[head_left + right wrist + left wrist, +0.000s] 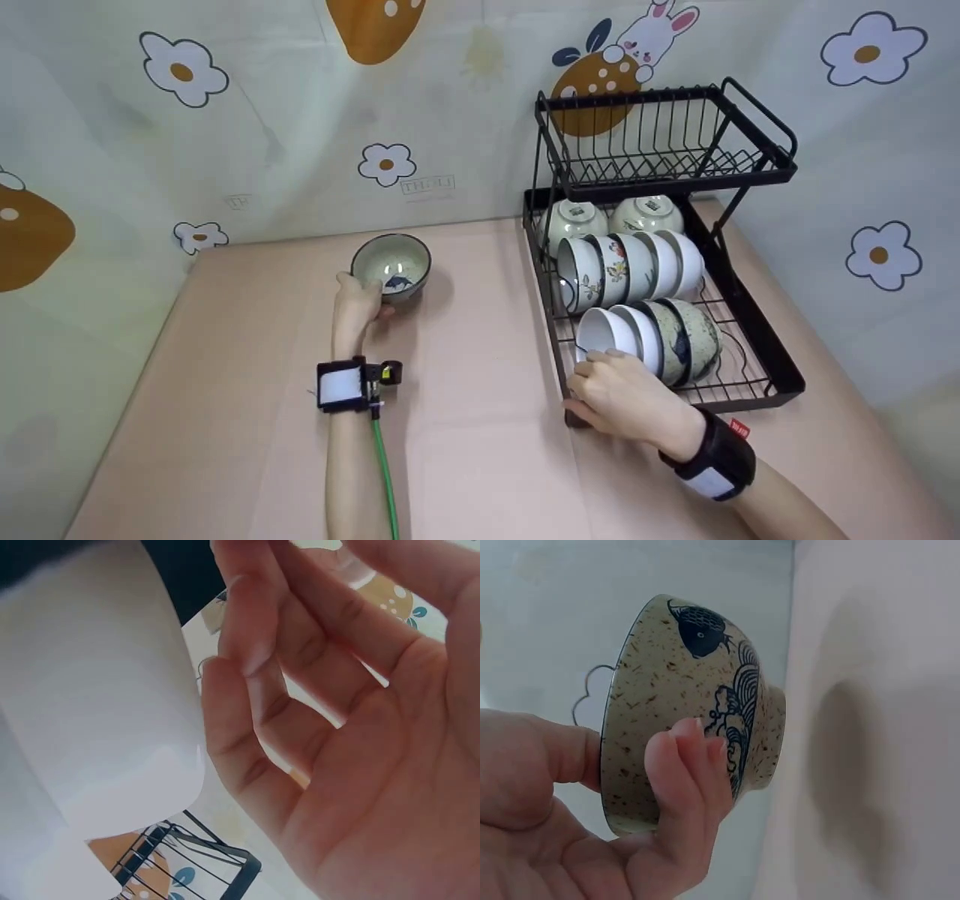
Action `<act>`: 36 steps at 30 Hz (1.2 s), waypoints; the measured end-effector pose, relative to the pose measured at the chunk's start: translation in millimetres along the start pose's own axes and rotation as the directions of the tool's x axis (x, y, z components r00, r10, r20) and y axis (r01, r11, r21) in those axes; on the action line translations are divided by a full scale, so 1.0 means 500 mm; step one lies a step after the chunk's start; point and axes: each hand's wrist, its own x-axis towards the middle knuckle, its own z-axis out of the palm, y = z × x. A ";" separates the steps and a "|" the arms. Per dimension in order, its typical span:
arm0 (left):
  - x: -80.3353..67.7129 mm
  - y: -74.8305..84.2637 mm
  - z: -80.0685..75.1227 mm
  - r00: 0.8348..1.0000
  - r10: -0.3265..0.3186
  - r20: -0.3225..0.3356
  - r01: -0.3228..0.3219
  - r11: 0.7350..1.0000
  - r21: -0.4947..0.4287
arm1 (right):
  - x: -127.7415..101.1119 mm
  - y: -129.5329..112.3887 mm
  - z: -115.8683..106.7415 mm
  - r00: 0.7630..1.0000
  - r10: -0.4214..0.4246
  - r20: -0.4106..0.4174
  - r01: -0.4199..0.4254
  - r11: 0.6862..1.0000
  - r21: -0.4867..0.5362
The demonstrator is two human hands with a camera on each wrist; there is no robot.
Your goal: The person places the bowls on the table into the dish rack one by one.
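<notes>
My left hand (358,300) grips a speckled bowl (401,259) by its near left side. In the left wrist view, the thumb lies at the bowl's rim and curled fingers (686,787) press its patterned outside, which carries a dark blue fish and waves. The bowl's shadow falls apart from it on the table. At the near left corner of the black dish rack (784,390), my right hand (619,394) is beside a white bowl (600,330). Its fingers (232,727) are bent in the right wrist view; the fingertips' contact is hidden.
The rack's lower tier holds several bowls on edge: white ones, floral ones (616,270) and speckled ones (701,341). Two bowls (646,214) lie upside down at its back. The upper tier (667,169) overhangs them. A patterned cloth (285,112) hangs behind the pink table (480,465).
</notes>
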 end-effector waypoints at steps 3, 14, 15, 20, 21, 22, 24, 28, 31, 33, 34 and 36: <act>-0.011 0.015 0.002 0.999 0.039 0.016 -0.038 0.999 -0.023 | 0.001 0.004 0.000 0.998 0.012 -0.059 -0.012 1.000 -0.005; -0.058 0.064 0.026 0.981 0.173 0.086 -0.162 0.979 -0.124 | 0.000 0.028 -0.002 0.980 0.128 -0.153 -0.129 0.992 0.001; -0.062 0.068 0.030 0.979 0.181 0.096 -0.169 0.978 -0.125 | -0.001 0.030 -0.004 0.979 0.142 -0.146 -0.143 0.990 0.007; -0.081 0.085 0.052 0.965 0.215 0.151 -0.201 0.974 -0.105 | -0.002 0.040 -0.014 0.968 0.217 -0.124 -0.214 0.976 0.034; -0.084 0.088 0.056 0.962 0.223 0.161 -0.209 0.973 -0.099 | -0.003 0.043 -0.018 0.965 0.232 -0.121 -0.229 0.973 0.039; -0.089 0.091 0.061 0.958 0.229 0.171 -0.215 0.972 -0.095 | -0.003 0.046 -0.021 0.962 0.246 -0.120 -0.243 0.969 0.043; -0.098 0.098 0.070 0.950 0.248 0.190 -0.234 0.968 -0.095 | -0.002 0.053 -0.029 0.952 0.288 -0.104 -0.282 0.957 0.067; -0.117 0.110 0.089 0.932 0.278 0.234 -0.261 0.960 -0.100 | -0.001 0.069 -0.040 0.922 0.384 -0.046 -0.374 0.915 0.149; -0.130 0.119 0.108 0.921 0.294 0.258 -0.277 0.956 -0.099 | -0.001 0.079 -0.044 0.900 0.435 -0.016 -0.424 0.885 0.190; -0.139 0.123 0.121 0.914 0.301 0.272 -0.286 0.954 -0.092 | -0.001 0.083 -0.045 0.893 0.451 -0.008 -0.440 0.875 0.202; -0.143 0.126 0.128 0.911 0.303 0.280 -0.290 0.953 -0.088 | -0.001 0.084 -0.047 0.889 0.458 -0.006 -0.446 0.870 0.208; -0.151 0.129 0.142 0.905 0.308 0.295 -0.303 0.951 -0.063 | 0.000 0.086 -0.049 0.885 0.466 -0.005 -0.454 0.864 0.220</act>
